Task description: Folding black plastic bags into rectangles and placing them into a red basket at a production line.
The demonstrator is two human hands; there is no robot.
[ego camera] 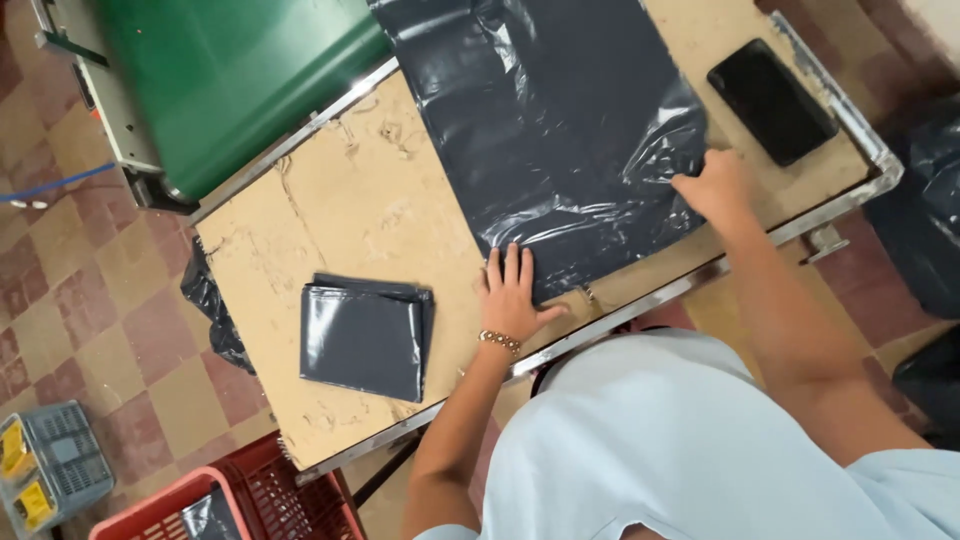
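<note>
Glossy, crinkled dark plastic sheet [560,120] lay mid-worktop [370,200]: your left hand [510,295] pressed flat, fingers spread, on its near edge; your right hand [715,185] pinched its right edge. Folded bags [365,335] lay left.

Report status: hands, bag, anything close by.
Left hand flat on bag corner. Right hand pinching bag edge. Folded stack left of it, phone right, both apart.

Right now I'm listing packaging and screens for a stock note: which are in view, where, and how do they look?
Phone: far right of table, flat black rectangle, screen dark.
Folded bags: table's near left, dark grey glossy stack.
Yellow packets: grey crate on floor, lower left.
No signs visible.
</note>
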